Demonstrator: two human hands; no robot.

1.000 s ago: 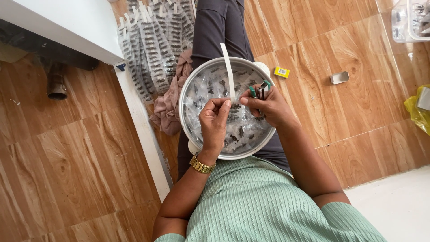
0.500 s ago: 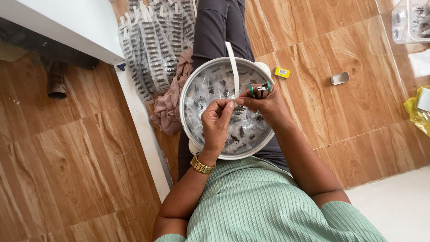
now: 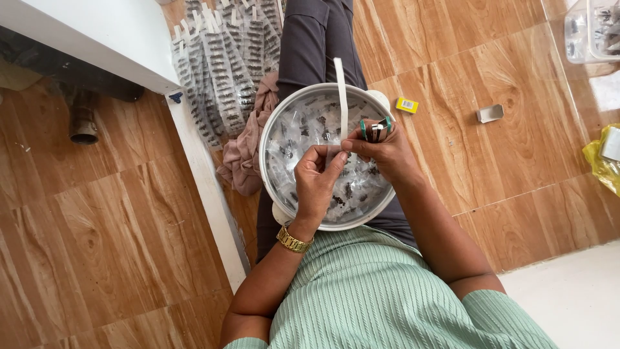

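Observation:
A round white bowl [image 3: 281,123] rests on my lap, full of small clear packets with dark contents. Over it, my left hand [image 3: 315,183], with a gold watch at the wrist, pinches a small clear packet [image 3: 335,154] at the lower end of a long white strip [image 3: 341,97] that stands up from my fingers. My right hand [image 3: 386,154] meets the left at the same packet and also grips a small tool with green handles [image 3: 376,128] against its fingers.
Rows of filled packet strips [image 3: 223,68] lie on the wooden floor beyond the bowl, beside a pink cloth [image 3: 244,152]. A white ledge [image 3: 110,39] runs along the left. A yellow box [image 3: 407,105], a small metal piece [image 3: 489,114], a clear container [image 3: 594,29] and a yellow bag [image 3: 604,161] lie to the right.
The white strip has shifted slightly right and both hands have closed in on the packet at its base. The green-handled tool has turned a little in my right hand.

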